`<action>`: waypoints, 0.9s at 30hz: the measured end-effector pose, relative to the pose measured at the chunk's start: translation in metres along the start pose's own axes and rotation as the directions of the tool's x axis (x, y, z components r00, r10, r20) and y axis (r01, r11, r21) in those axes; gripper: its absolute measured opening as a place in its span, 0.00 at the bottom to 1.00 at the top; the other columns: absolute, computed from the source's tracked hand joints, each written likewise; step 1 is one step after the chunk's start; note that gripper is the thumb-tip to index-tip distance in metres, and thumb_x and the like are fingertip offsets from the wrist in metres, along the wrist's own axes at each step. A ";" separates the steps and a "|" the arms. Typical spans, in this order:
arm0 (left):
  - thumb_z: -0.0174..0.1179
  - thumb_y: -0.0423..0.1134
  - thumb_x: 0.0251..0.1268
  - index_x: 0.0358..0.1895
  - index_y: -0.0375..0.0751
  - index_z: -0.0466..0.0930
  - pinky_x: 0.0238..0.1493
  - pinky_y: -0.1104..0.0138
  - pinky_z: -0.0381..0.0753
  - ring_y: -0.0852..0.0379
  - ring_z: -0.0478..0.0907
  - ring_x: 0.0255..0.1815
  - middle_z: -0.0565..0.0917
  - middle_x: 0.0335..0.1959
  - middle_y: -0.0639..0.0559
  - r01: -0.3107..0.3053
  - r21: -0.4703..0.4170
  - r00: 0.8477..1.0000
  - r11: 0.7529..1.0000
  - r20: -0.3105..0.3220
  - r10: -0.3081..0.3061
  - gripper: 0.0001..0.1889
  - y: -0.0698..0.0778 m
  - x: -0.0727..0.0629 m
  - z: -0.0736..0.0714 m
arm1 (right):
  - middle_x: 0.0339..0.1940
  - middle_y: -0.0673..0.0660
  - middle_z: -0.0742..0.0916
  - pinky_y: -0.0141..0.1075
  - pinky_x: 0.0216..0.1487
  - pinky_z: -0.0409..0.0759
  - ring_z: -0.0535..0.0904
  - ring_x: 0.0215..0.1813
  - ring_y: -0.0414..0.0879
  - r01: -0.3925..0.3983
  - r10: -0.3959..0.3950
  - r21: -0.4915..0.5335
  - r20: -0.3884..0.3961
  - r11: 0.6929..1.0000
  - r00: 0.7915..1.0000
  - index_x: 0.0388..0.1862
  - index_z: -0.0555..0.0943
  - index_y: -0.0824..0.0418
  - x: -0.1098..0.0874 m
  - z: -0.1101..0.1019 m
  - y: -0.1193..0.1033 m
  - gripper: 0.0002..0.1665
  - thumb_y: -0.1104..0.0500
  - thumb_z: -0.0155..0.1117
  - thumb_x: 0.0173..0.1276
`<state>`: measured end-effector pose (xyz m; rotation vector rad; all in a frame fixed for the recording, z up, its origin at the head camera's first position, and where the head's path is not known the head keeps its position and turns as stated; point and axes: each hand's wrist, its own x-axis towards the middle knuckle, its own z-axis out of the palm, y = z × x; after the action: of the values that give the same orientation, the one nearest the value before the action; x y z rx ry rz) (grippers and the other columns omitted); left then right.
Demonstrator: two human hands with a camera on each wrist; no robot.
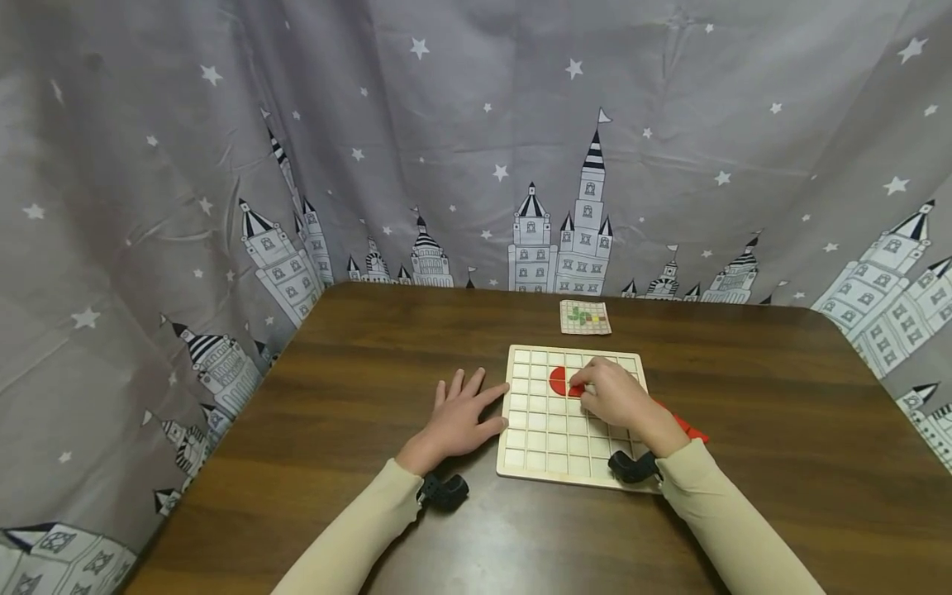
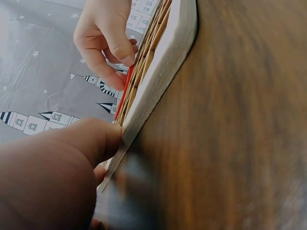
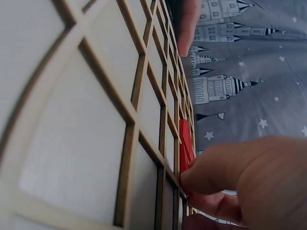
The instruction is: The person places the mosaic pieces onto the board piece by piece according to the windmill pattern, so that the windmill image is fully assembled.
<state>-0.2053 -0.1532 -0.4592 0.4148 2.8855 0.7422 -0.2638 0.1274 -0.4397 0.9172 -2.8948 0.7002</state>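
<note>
Brown table (image 1: pixel 357 364) supports the grid board (image 1: pixel 535 441). Left hand (image 1: pixel 459 419), fingers spread, touches its left edge, apparently to steady it; right hand (image 1: pixel 616 398) pinches one red piece (image 1: pixel 576 392).

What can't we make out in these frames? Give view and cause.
Held red piece, head view: outline partly covered by right grip.
Red pieces right of board, head view: count unclear, partly behind right forearm.
Card, head view: fine pattern too small.
Left grip, left wrist view: far side hidden by thumb; cut off by left edge.
</note>
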 end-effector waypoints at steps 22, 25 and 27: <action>0.55 0.54 0.73 0.77 0.58 0.67 0.77 0.30 0.36 0.29 0.40 0.84 0.53 0.84 0.38 -0.002 -0.010 1.000 1.000 0.000 0.002 0.30 0.002 0.001 -0.003 | 0.38 0.57 0.88 0.42 0.42 0.81 0.81 0.43 0.49 0.035 -0.036 -0.052 -0.021 0.998 0.999 0.41 0.90 0.63 0.001 0.001 -0.004 0.16 0.73 0.63 0.57; 0.56 0.54 0.73 0.77 0.58 0.68 0.77 0.30 0.37 0.29 0.40 0.84 0.54 0.83 0.38 -0.007 -0.007 1.000 1.000 -0.006 0.007 0.30 0.001 0.001 -0.002 | 0.38 0.57 0.88 0.42 0.40 0.80 0.82 0.42 0.49 0.035 -0.036 -0.060 -0.022 0.998 0.999 0.41 0.91 0.62 0.001 0.000 -0.004 0.16 0.72 0.63 0.56; 0.56 0.55 0.73 0.77 0.58 0.68 0.77 0.30 0.37 0.28 0.41 0.84 0.54 0.83 0.38 -0.010 -0.007 1.000 1.000 -0.010 0.009 0.30 0.001 0.001 -0.001 | 0.38 0.57 0.88 0.41 0.39 0.80 0.82 0.42 0.49 0.033 -0.034 -0.064 -0.023 0.997 0.999 0.41 0.91 0.62 0.000 0.000 -0.004 0.17 0.72 0.63 0.55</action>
<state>-0.2060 -0.1530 -0.4579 0.4254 2.8912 0.7584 -0.2616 0.1244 -0.4379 0.9415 -2.8555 0.6091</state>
